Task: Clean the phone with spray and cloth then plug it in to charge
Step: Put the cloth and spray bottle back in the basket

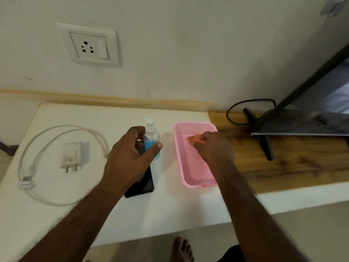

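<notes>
Status: early stage; no cleaning or charging step appears complete

1. Charging cable [56,165]: lies coiled on the white table [170,214] at far left, both ends free. Not connected to anything.
2. Charger adapter [72,155]: lies flat inside the cable loop, pins toward the viewer. The wall socket [88,45] above it holds no plug. Charging is therefore still to be done.
3. Left hand [130,154]: fingers and thumb curled toward the spray bottle [152,138], thumb tip across its blue lower part. Whether the grip is fully closed on the bottle, or only about to close, cannot be determined.
4. Spray bottle: upright, cap on top, part-filled with blue liquid, just beside the far end of the phone.
5. Phone [145,184]: lies flat on the table, screen dark, largely covered by the left hand. No spray film is discernible on it.
6. Right hand [211,146]: inside the pink basket [196,183], fingers pinching the orange cloth [194,138].

Remaining, by judgement: spray the phone, wipe it, join cable and adapter, plug in, connect the phone
</notes>
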Motion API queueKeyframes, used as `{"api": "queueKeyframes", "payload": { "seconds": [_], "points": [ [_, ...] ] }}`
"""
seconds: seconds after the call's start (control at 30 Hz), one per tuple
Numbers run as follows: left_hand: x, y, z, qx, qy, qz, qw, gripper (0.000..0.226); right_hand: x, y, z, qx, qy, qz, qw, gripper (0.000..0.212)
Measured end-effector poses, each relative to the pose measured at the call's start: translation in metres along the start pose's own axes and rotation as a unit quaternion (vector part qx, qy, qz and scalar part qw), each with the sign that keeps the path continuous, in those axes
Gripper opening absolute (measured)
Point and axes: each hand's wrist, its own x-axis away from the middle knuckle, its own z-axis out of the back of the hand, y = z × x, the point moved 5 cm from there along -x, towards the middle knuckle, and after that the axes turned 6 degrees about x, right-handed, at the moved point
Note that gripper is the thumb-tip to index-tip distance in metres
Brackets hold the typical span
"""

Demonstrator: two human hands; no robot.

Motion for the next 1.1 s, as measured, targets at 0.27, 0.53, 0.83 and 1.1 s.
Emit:
{"api": "queueKeyframes", "payload": {
  "seconds": [0.27,0.53,0.83,1.1],
  "points": [
    [-0.001,-0.004,0.002,-0.002,0.005,0.005,1.0,0.039,-0.015,-0.024,-0.027,0.043,-0.017,0.013,0.999,0.02],
    [-0.001,-0.006,0.001,-0.004,0.005,0.005,1.0,0.036,-0.022,-0.022,-0.03,0.03,0.022,-0.012,0.999,0.023],
    [0.0,-0.003,0.001,0.004,0.004,0.008,1.0,0.034,-0.017,0.0,-0.021,0.016,-0.05,0.012,0.999,0.015],
    [-0.001,-0.002,0.005,0.006,0.011,0.01,1.0,0.038,-0.012,-0.001,-0.019,0.049,-0.065,-0.003,0.997,0.017]
  ]
}}
